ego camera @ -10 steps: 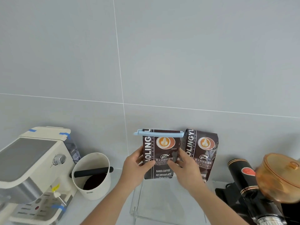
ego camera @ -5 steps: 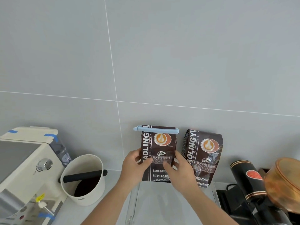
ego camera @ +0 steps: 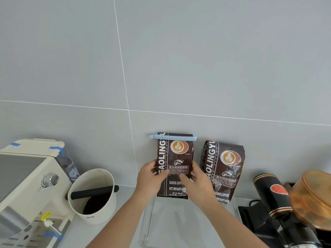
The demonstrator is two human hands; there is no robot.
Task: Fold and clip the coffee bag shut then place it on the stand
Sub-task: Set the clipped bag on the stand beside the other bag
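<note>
Placing step: both hands, left hand [ego camera: 149, 173] and right hand [ego camera: 198, 181], clamp the clipped coffee bag [ego camera: 174, 165] upright at the clear stand's [ego camera: 148, 221] back edge. Next: settle base flat, release.

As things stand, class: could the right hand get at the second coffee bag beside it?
Probably yes: the right hand sits just beside the second bag with nothing between them, but it must first release the clipped bag.

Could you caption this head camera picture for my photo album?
Both hands, left and right, set the clipped coffee bag, blue clip on top, upright onto the clear stand.
</note>
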